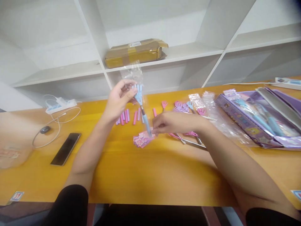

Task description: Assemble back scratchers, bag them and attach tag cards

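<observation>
A light blue back scratcher with a claw-like head and a metal rod hangs tilted inside a clear plastic bag. My left hand pinches it near the head, through or with the film. At the lower end my right hand has its fingers pressed together beside the handle, seemingly on the bag's edge; what exactly they grip is hidden. Small pink printed cards lie in a fanned pile just below the handle. Pink and purple tubes are spread on the table behind my hands.
Pink, purple and blue scratcher heads and metal rods lie right of centre, beside clear bags. A purple box holds bagged blue scratchers. At left are a phone and power strip. A taped parcel sits on the shelf.
</observation>
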The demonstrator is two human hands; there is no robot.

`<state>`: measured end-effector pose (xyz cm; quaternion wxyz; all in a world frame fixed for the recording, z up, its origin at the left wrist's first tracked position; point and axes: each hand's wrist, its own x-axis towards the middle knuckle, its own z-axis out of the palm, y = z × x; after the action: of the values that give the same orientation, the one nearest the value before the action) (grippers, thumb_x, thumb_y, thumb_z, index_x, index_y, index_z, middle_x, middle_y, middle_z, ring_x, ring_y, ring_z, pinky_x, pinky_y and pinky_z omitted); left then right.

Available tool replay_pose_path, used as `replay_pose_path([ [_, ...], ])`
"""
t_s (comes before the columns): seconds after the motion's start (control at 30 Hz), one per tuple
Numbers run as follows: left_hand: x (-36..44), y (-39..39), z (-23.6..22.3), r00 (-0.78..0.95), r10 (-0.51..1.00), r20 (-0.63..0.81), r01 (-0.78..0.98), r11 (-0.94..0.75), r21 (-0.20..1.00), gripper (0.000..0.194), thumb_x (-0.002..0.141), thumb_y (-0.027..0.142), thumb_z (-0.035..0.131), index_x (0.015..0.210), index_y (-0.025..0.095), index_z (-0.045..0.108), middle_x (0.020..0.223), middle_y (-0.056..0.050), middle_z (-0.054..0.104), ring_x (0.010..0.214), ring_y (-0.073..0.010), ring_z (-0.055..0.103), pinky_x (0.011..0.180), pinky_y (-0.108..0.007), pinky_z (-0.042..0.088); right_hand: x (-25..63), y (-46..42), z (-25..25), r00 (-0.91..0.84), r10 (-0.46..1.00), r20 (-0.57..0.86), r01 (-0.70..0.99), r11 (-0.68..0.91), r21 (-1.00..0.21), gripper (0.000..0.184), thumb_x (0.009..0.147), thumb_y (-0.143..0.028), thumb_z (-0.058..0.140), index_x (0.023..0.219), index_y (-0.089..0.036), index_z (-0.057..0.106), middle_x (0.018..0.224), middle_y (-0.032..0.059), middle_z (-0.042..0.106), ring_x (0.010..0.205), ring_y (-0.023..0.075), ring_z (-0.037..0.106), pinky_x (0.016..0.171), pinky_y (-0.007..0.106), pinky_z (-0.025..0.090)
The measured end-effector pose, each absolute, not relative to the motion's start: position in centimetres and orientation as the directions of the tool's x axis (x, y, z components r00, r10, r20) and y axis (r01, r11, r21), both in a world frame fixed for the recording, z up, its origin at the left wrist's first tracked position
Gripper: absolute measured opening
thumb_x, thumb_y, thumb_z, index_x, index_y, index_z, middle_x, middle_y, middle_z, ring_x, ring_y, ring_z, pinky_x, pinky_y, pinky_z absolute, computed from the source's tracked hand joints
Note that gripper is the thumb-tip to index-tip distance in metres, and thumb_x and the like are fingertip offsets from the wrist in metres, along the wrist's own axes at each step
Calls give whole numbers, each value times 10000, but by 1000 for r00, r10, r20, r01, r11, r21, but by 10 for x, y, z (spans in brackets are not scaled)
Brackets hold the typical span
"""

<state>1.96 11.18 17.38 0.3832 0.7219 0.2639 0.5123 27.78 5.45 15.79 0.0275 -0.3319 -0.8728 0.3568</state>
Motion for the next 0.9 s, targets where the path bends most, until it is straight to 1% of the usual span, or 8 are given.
replay_pose_path([
  [0.13,21,116,168,326,736,594,9,-630,776,380,963,527,825,1187,246,700,1113,-67,751,874,-156,732,719,-269,622,269,57,152,-775,514,-368,621,509,-596,229,1004,-217,632,1032,-179,856,1077,23,795,878,125,665,774,238,416],
  [0.2,22,119,165,329,717,614,6,-652,758,390,945,506,854,1187,247,691,1134,-65,748,832,-142,730,717,-269,630,264,57,148,-759,495,-424,647,494,-581,222,989,-210,656,1070,-177,859,1078,23,799,883,134,668,769,241,413],
  [0.27,22,119,164,349,698,625,2,-668,745,417,933,499,875,1209,254,682,1077,-50,738,781,-137,726,696,-272,630,259,57,144,-747,480,-460,663,488,-567,222,988,-256,691,1102,-176,864,1080,28,803,875,143,668,750,249,403],
  [0.37,25,114,165,381,676,631,8,-685,729,450,955,501,861,1291,277,661,902,-8,690,726,-145,724,668,-279,626,253,56,139,-756,432,-492,655,486,-579,255,997,-314,709,1143,-192,877,1133,26,812,906,149,685,755,252,406],
  [0.47,29,103,169,398,671,625,5,-683,730,431,968,474,859,1309,285,675,822,19,659,668,-131,701,658,-275,625,249,56,133,-780,377,-500,626,476,-618,284,1001,-323,710,1188,-190,877,1198,29,816,987,156,711,813,241,429],
  [0.67,32,89,172,429,655,622,23,-697,717,227,993,413,841,1042,217,737,820,8,700,682,-104,714,664,-227,619,239,56,120,-796,311,-519,602,495,-627,271,1002,-320,713,1188,-222,883,1193,3,820,1031,161,704,855,239,427],
  [0.77,30,90,171,429,665,611,61,-696,715,251,1030,435,793,1008,206,692,846,-2,729,725,-113,751,694,-228,636,231,54,116,-790,277,-547,604,506,-616,260,994,-268,717,1183,-196,881,1147,10,825,1016,155,707,851,228,423],
  [0.9,29,90,171,465,687,558,61,-654,754,321,1072,518,713,1043,219,601,896,-11,756,641,-116,756,579,-223,609,223,49,116,-754,262,-602,636,521,-569,186,904,-190,794,1067,-156,878,1045,8,820,879,133,691,774,220,414],
])
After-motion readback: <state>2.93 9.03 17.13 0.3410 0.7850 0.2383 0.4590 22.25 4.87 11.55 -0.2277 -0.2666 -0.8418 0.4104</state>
